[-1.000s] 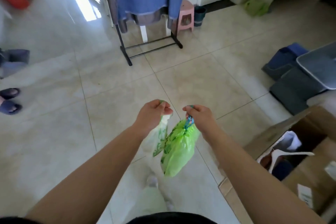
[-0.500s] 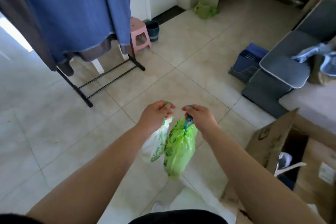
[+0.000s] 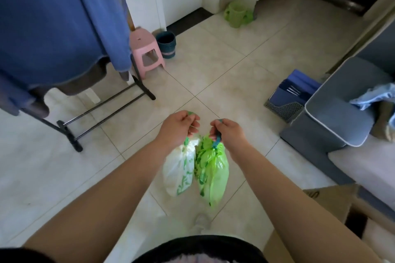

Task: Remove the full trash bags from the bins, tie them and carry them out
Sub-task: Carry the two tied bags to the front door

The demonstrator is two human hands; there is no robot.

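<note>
Aloft: 2 bags (image 3: 180,170) (image 3: 212,174) (in both hands (image 3: 178,127) (image 3: 229,133))

This is a room in a home. Pale glossy tiles cover the floor (image 3: 213,74). At the upper left of the frame, blue clothes (image 3: 53,23) hang over a black drying rack (image 3: 69,136). Just beside it stand a pink plastic stool (image 3: 142,41) and a small dark bin (image 3: 166,44), with a green basket (image 3: 237,14) by the white wall at the top. A grey cushioned seat (image 3: 333,117) fills the right edge, and a cardboard box (image 3: 333,198) sits at the lower right.
</note>
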